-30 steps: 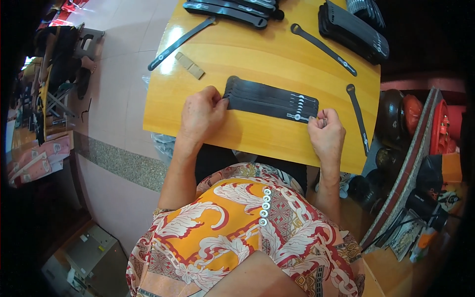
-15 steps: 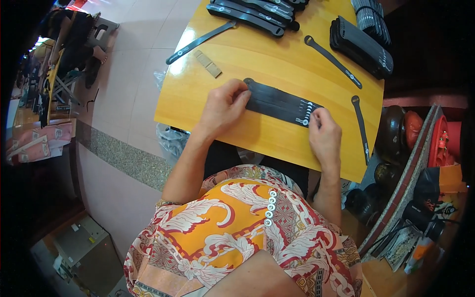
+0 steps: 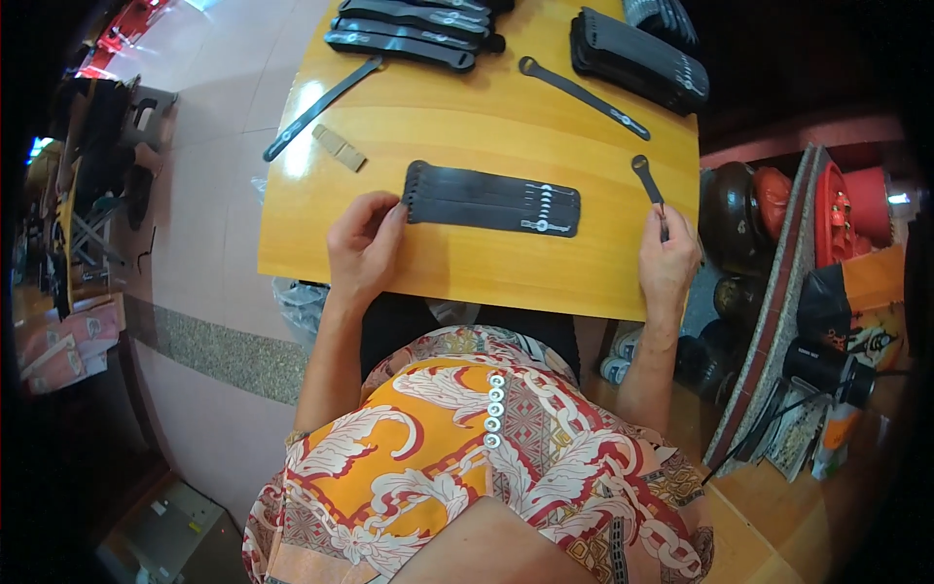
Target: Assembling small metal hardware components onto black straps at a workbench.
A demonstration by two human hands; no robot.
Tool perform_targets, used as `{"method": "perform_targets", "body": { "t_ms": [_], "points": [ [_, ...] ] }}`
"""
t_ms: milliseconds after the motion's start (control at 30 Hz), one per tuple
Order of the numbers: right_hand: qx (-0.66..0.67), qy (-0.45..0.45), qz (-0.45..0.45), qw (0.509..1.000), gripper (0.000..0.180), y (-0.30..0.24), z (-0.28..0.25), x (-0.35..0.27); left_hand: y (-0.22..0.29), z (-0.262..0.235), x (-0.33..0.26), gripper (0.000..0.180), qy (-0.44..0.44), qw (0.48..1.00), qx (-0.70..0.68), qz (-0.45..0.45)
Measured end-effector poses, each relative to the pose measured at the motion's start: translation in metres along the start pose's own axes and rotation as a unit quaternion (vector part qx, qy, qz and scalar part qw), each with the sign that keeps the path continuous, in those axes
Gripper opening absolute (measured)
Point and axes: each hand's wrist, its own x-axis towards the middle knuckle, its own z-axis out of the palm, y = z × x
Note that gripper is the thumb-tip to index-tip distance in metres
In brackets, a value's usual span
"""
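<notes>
A flat stack of black straps (image 3: pixel 486 200) with white printing near its right end lies on the yellow table in front of me. Its left end, where the rounded looped tips line up, is pinched between the thumb and fingers of my left hand (image 3: pixel 365 251). Off to the right, my right hand (image 3: pixel 669 261) is closed on the lower part of a single black strap (image 3: pixel 644 177). That strap's ringed end points away from me, and its lower end is partly hidden by my fingers.
Two more single straps lie farther back, a left strap (image 3: pixel 316 115) and a middle strap (image 3: pixel 584 97). A tan folded piece (image 3: pixel 340 148) is beside the left one. Strap piles stand at the far left (image 3: pixel 404 44) and far right (image 3: pixel 632 63). Dark jars (image 3: pixel 730 219) stand beyond the table's right edge.
My right hand has let go of the stack's right end, moved right and taken hold of the single strap. The stack now lies flatter and straighter. The whole view has shifted.
</notes>
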Motion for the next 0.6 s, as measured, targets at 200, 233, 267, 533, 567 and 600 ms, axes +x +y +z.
{"method": "perform_targets", "body": {
  "t_ms": [200,233,267,533,567,600],
  "points": [
    [-0.235,0.024,-0.085,0.968,0.023,0.037,-0.003,0.009,0.012,0.006,-0.013,0.012,-0.026,0.999,0.025,-0.013],
    [-0.235,0.025,-0.087,0.968,0.023,0.037,-0.004,0.01,0.011,0.009,-0.014,0.012,-0.025,0.999,0.023,-0.011],
    [-0.228,0.022,-0.076,0.97,0.02,0.036,-0.006,0.011,0.008,0.011,-0.016,0.014,-0.045,0.998,0.045,0.014],
    [-0.022,-0.127,-0.179,0.975,0.008,-0.037,-0.021,-0.036,0.041,0.047,-0.029,0.042,-0.148,0.987,0.021,0.066],
    [0.02,-0.171,-0.213,0.962,0.009,-0.047,-0.017,-0.043,0.046,0.049,-0.03,0.037,-0.156,0.985,0.032,0.071],
    [0.02,-0.17,-0.212,0.962,0.009,-0.054,-0.011,-0.048,0.044,0.05,-0.029,0.037,-0.157,0.984,0.032,0.071]
  ]
}}
